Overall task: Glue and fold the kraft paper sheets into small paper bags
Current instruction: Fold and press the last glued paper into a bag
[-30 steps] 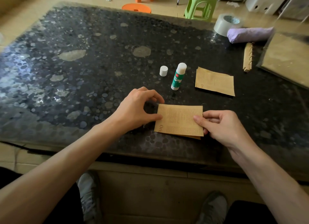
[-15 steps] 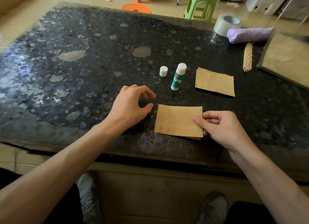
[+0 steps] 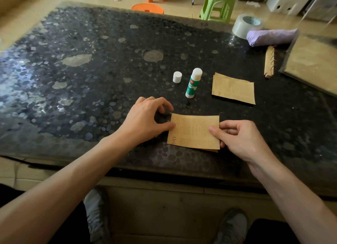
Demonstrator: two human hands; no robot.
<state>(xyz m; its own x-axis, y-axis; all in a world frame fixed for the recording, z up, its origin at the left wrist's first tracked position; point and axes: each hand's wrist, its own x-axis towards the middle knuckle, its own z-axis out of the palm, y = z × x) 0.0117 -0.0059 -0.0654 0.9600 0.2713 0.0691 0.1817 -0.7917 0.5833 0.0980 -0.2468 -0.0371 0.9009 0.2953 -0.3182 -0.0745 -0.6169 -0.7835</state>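
Note:
A folded kraft paper piece [image 3: 193, 132] with printed text lies flat near the front edge of the dark speckled table [image 3: 91, 79]. My right hand [image 3: 238, 140] pinches its right edge, thumb on top and fingers curled beneath. My left hand [image 3: 145, 118] hovers at the left edge, its thumb tip touching the paper and its fingers loosely curled above the table. An uncapped glue stick [image 3: 193, 83] stands upright just behind, with its white cap [image 3: 177, 77] to the left. A second folded kraft piece [image 3: 233, 89] lies to the right of the glue stick.
At the back right are a tape roll [image 3: 244, 25], a purple rolled bundle [image 3: 271, 37], a torn spiral-bound paper strip [image 3: 269, 63] and a sleeve of kraft sheets [image 3: 313, 61]. A green stool [image 3: 218, 5] and an orange stool [image 3: 147, 8] stand beyond the table.
My left hand let go of the paper's left edge and drew back, then returned so its thumb touches that edge. My right hand kept its pinch and the paper stayed put.

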